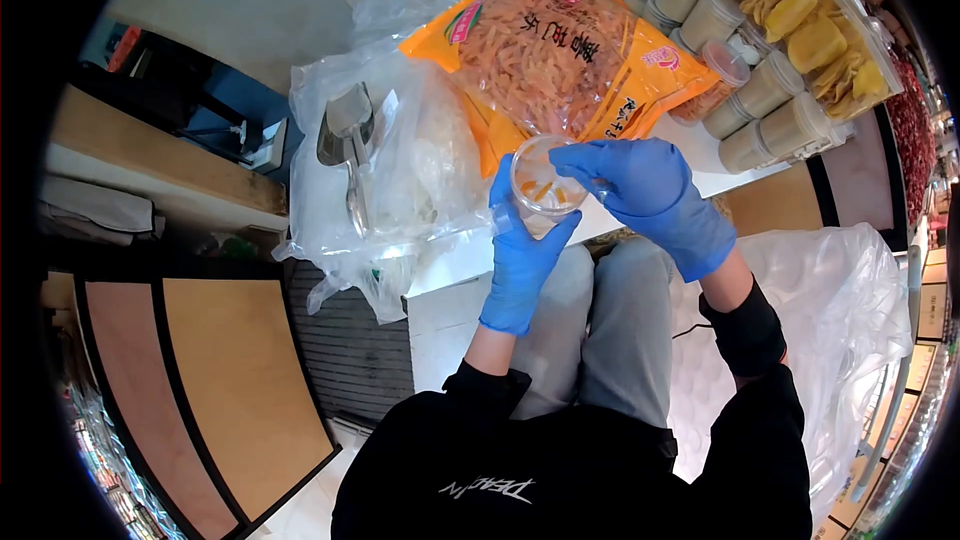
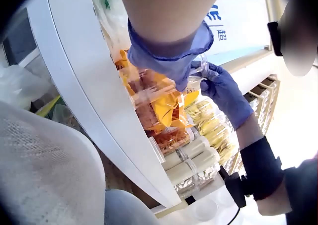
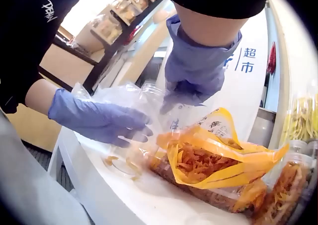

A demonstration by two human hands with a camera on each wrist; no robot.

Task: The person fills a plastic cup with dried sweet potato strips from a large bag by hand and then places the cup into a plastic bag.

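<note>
My left hand (image 1: pixel 522 240) in a blue glove grips a small clear plastic jar (image 1: pixel 545 188) from below and the side. A few orange strips lie inside the jar. My right hand (image 1: pixel 640 185), also gloved blue, reaches its fingertips over the jar's open mouth. In the right wrist view the left hand (image 3: pixel 107 120) wraps the clear jar (image 3: pixel 141 135) while the right hand (image 3: pixel 194 73) hovers over it. Just beyond stands a large orange bag (image 1: pixel 560 50) of dried orange strips, open at its near end.
A white counter (image 1: pixel 450 260) carries a clear plastic bag (image 1: pixel 400 170) with a metal scoop (image 1: pixel 348 135) on it. Several filled, lidded jars (image 1: pixel 760 90) stand in rows at the right. A big clear bag (image 1: pixel 850 320) sits beside my right knee.
</note>
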